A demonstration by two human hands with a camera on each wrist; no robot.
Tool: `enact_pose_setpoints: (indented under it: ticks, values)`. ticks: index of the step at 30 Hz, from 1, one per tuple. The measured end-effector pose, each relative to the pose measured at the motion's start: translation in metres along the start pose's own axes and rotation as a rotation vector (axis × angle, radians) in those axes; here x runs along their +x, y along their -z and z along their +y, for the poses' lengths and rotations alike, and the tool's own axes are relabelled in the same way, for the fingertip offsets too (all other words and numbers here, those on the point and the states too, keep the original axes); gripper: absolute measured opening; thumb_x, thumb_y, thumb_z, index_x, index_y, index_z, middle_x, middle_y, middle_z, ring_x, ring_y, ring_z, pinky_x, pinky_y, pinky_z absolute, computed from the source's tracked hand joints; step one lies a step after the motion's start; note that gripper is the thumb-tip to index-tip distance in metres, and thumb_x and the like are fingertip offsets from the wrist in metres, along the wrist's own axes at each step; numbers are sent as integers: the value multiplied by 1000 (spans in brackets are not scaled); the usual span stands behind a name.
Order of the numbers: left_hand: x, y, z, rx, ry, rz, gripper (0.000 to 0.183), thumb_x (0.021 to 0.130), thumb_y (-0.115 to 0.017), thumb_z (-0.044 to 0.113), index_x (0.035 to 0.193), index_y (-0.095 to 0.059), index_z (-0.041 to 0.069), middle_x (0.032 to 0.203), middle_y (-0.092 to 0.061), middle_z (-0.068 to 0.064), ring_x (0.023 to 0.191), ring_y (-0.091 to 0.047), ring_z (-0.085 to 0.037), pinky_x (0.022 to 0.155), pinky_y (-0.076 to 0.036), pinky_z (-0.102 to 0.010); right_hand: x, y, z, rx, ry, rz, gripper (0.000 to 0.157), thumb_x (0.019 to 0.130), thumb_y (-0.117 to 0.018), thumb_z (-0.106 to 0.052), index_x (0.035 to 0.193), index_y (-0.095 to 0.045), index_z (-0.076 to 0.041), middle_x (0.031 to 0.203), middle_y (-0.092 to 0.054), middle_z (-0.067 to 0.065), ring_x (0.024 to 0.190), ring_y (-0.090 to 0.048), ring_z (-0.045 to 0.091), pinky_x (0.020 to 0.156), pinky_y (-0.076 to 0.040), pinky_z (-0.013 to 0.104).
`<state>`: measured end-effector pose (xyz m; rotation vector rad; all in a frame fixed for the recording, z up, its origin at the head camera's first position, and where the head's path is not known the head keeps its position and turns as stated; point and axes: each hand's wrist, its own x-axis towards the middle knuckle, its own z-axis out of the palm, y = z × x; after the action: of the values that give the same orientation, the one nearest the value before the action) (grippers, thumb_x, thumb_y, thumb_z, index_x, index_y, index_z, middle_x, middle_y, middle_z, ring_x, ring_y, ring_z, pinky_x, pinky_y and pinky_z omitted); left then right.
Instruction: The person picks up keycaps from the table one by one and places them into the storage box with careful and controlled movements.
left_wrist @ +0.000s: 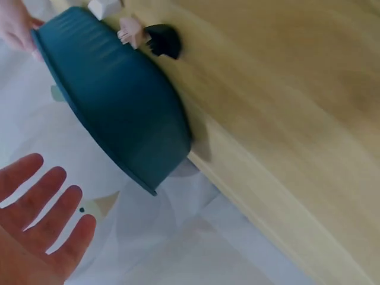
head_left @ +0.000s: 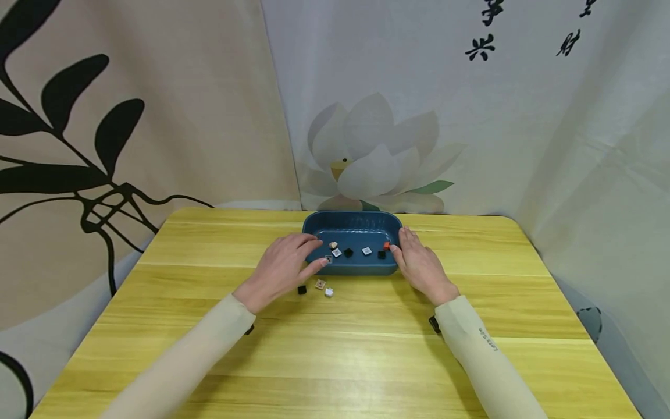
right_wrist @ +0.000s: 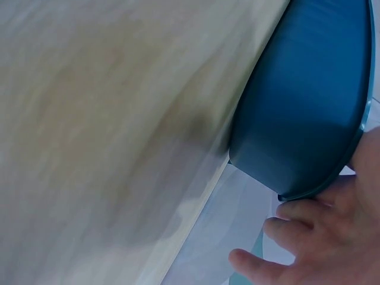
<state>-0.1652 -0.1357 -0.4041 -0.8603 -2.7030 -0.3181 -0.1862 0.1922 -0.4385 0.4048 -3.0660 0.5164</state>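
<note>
A dark-blue oblong tray (head_left: pixel 361 270) of small black and white cubes (head_left: pixel 366 251) sits left of the right hand (head_left: pixel 421 266), which grips its end, apparently steadying it. The left hand (head_left: pixel 282 263), loosely spread, holds nothing. Lifting the beige cube (head_left: pixel 320 284) beside it would call for a pinch.

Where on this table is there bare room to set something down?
The table is bare between the sleeves, left of the left hand and right of the right hand. Crowded: just before the blue tray, where three loose pieces lie, and inside it, among more pieces.
</note>
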Motion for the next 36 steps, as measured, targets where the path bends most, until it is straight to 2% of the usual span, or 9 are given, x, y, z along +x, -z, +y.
enact_pose_setpoints:
  ticks: [4,10,13,17,24,36]
  values:
    - [-13,1,-2,3,-57,19,56,103,-58,53,136,-68,9,139,-63,-13,127,-59,-33,103,-49,-54,0,-1,1,7,-3,8,67,114,-36,-38,160,-22,8,168,-20,25,154,-23,41,115,-31,65]
    - [-29,-3,-6,2,-197,41,51,98,-70,46,133,-69,10,139,-62,-11,127,-59,-31,104,-50,-50,0,0,1,7,-7,3,67,114,-36,-38,161,-20,8,168,-19,25,154,-22,41,116,-30,65]
    - [-34,-5,-10,-24,-265,16,49,97,-71,45,132,-70,11,136,-64,-8,125,-60,-27,105,-50,-47,0,0,1,10,-6,3,67,114,-37,-38,161,-21,8,168,-19,25,154,-23,42,116,-31,65]
    - [-43,-7,-14,-73,-322,-63,49,99,-68,49,133,-69,12,136,-65,-5,124,-61,-25,106,-49,-46,0,0,1,13,-4,0,67,114,-37,-38,160,-21,8,168,-20,25,154,-23,42,116,-31,65]
    - [-51,-9,-20,-75,-316,-161,58,100,-61,57,140,-64,15,147,-59,-7,131,-58,-27,107,-48,-50,0,0,1,2,-16,-5,67,114,-36,-38,161,-20,7,168,-19,25,154,-22,42,117,-30,64]
    - [-55,-14,-25,-31,-261,-271,60,98,-68,51,145,-61,15,148,-58,-9,133,-57,-31,104,-48,-56,0,0,-1,2,-6,-6,67,114,-35,-38,161,-20,8,168,-18,25,154,-22,42,116,-30,64]
